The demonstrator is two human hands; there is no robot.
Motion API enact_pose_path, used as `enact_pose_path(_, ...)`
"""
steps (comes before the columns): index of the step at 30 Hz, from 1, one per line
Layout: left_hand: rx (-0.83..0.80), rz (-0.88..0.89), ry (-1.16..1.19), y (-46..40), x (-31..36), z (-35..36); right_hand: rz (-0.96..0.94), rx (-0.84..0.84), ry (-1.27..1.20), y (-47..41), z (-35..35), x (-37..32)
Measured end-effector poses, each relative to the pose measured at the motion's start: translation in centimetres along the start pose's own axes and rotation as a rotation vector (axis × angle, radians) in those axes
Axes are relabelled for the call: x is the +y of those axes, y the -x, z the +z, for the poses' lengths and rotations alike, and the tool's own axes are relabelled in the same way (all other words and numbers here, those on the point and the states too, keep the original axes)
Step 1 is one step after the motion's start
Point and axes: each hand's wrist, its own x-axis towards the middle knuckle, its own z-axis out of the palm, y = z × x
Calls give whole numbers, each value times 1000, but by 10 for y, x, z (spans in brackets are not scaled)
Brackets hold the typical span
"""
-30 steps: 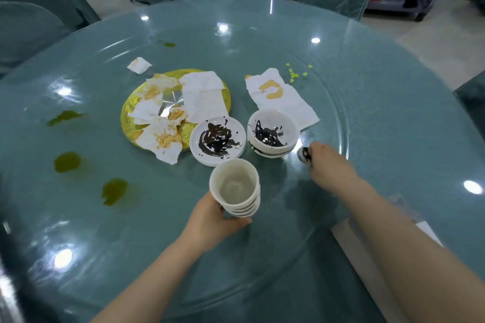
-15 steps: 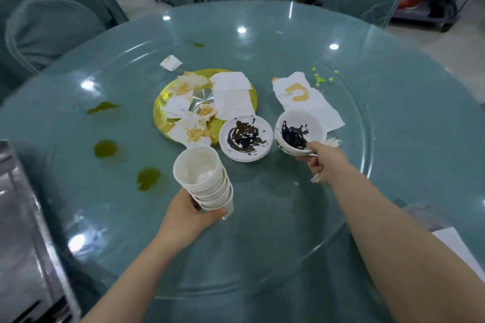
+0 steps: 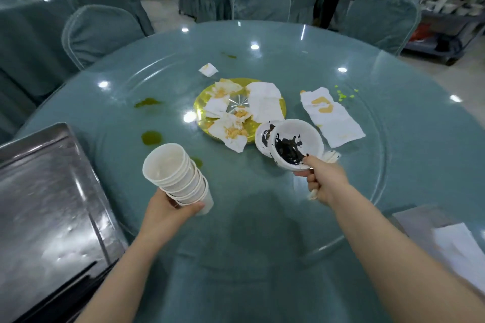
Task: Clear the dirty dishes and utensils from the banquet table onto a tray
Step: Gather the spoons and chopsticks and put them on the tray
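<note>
My left hand grips a tilted stack of several white cups above the glass table. My right hand pinches the rim of a white bowl smeared with black sauce, lifted and tipped toward me, and also holds a white spoon whose ends stick out of the fist. Behind the bowl a white saucer with black sauce lies on the table, partly hidden. A gold plate covered with stained napkins sits further back. A metal tray stands at the left edge.
A stained napkin lies right of the bowl, a small one behind the plate. Green spills mark the glass at left. Dark chopsticks lie on the tray's near end. Covered chairs ring the far side; a cart stands at back right.
My right hand has lifted the sauce bowl off the table and tipped it toward me. My left hand has kept the cup stack. The view swung left, bringing more of the tray into sight.
</note>
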Motion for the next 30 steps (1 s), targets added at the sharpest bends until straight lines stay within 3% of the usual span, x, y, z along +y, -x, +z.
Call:
enact_pose_path(8, 180, -55, 31, 27, -22, -120, -19, -142, 159, 71, 88, 42)
enact_pose_path(17, 174, -257, 57, 34, -71, -213, 59, -200, 202, 117, 182, 92)
enact_pose_path(24, 111, -467, 151, 2, -106, -234, 51, -212, 287, 132, 235, 97)
enact_pose_path(30, 50, -536, 50, -37, -130, -238, 63, -194, 339, 132, 257, 103)
